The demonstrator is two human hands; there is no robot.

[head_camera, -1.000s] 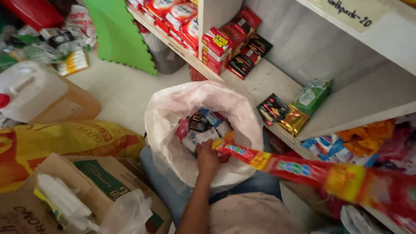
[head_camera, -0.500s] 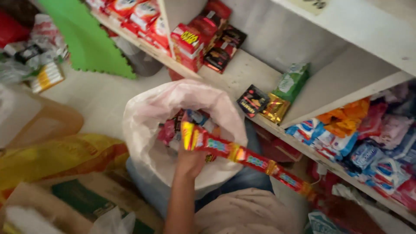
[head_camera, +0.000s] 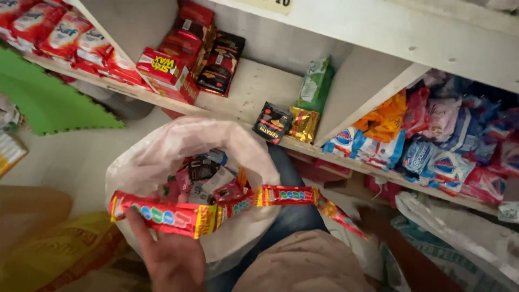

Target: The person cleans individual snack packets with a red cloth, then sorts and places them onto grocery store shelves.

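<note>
- Left hand (head_camera: pixel 172 254): 6 o'clock, fingers closed under the folded end of the sachet strip (head_camera: pixel 162 216).
- Right hand (head_camera: pixel 373 219): 4 o'clock, dim; grip on the strip's far end cannot be told.
- Strip: spans the open bag (head_camera: pixel 162 146); slack middle may snag or tear at a seam.
- Bag: soft rim, could slump and spill sachets.
- Shelf (head_camera: pixel 254 86): 12 o'clock, packets near the edge.

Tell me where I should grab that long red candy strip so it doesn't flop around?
Probably best to take the red candy strip at its free middle stretch over the white bag, coming from above. The left hand already holds the folded end from below, while the rest sags toward the right with no grip there.
</note>
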